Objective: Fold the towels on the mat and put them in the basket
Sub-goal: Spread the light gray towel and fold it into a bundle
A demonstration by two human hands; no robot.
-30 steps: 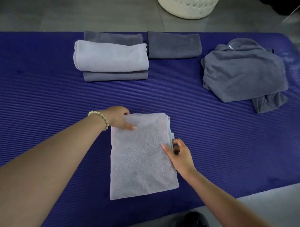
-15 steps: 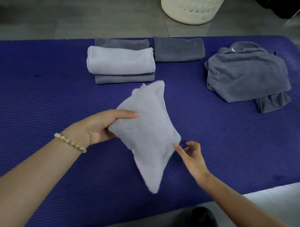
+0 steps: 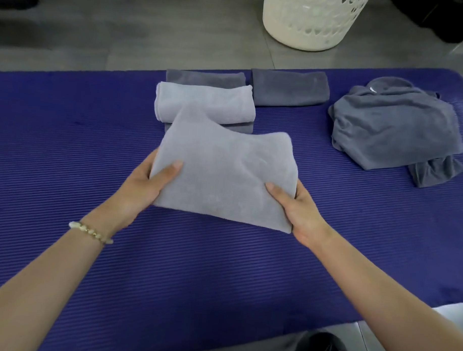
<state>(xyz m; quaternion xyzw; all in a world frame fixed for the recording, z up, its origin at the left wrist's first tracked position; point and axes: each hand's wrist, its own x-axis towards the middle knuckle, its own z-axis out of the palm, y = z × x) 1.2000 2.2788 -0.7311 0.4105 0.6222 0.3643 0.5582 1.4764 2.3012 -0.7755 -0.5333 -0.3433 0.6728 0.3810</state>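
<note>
A folded light grey towel (image 3: 225,172) is lifted above the blue mat (image 3: 68,148), held at both near corners. My left hand (image 3: 143,188) grips its left edge, thumb on top. My right hand (image 3: 300,212) grips its right near corner the same way. Behind it lies a folded light grey towel (image 3: 204,101) on top of a dark grey one (image 3: 205,77). Another folded dark grey towel (image 3: 290,88) lies to their right. A crumpled pile of dark grey towels (image 3: 394,128) sits at the mat's right. The white perforated basket (image 3: 309,23) stands on the floor beyond the mat.
Grey floor (image 3: 125,35) runs behind the mat. A dark shoe (image 3: 321,346) shows at the bottom edge, near the mat's front border. A dark object (image 3: 440,17) sits at the top right corner.
The towel lay flat on the mat a second ago; my left hand lifted and turned it, and now both hands hold it level, closer to the folded stack.
</note>
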